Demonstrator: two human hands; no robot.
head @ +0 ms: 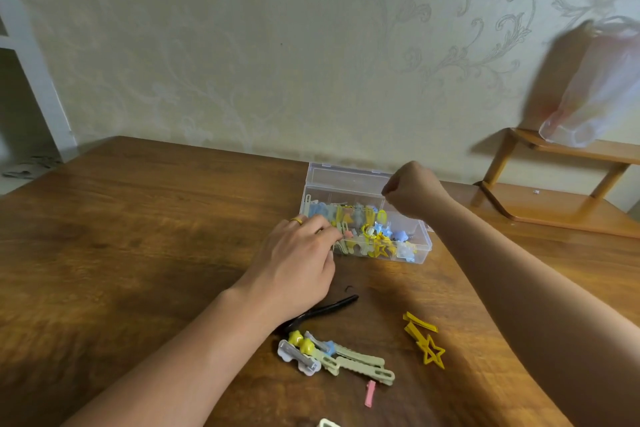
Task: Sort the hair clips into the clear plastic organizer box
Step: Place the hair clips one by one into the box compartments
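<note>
**Both hands at the box, loose clips waiting on the near side**

The clear plastic organizer box is sitting toward the far edge of the wooden table, lid hinged open and leaning back toward the wall. It is holding a jumble of hair clips in blue, yellow, pale green and white, packed mostly along its front and left side, while the back right part is looking emptier.

The left hand is resting at the box's near left corner, fingers curled narrow and reaching over the rim into the clips; whether it is pinching one is hard to tell, since the fingertips are blurring into the pile. A gold ring is showing on one finger. The right hand is hovering over the box's right end, closed into a loose fist with thumb and fingertips pressed together; what it is gripping, if anything, cannot be made out.

On the near side, a cluster of pale green clips with yellow and white pieces is lying just beside a black clip that is partly under the left wrist. A yellow star clip is lying apart to the right, and a small pink clip nearer the front edge.

The table's whole left half is lying open. To the far right, a wooden shelf is standing with a plastic bag on it.
</note>
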